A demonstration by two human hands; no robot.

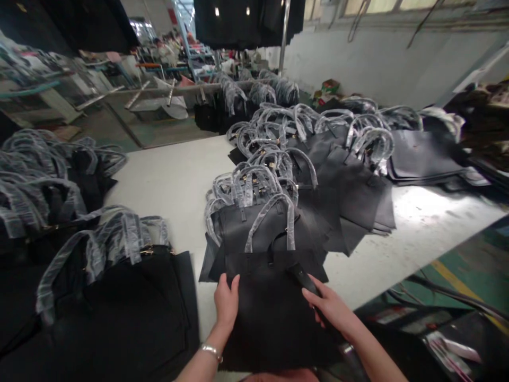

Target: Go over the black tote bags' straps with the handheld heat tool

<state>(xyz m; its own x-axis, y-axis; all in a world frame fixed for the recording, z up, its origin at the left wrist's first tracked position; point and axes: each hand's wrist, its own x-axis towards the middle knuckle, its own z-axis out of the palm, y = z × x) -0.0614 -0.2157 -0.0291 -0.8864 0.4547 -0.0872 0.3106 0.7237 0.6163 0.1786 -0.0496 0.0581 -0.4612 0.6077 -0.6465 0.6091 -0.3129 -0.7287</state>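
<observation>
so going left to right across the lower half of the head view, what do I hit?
Pile of black bags → left hand → the front black bag between the hands → right hand, gripping a dark tool → yellow floor line.

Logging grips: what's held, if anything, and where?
Right hand holds a long black tool just behind its front end; left hand holds the flat black bag by its upper left edge.
</observation>
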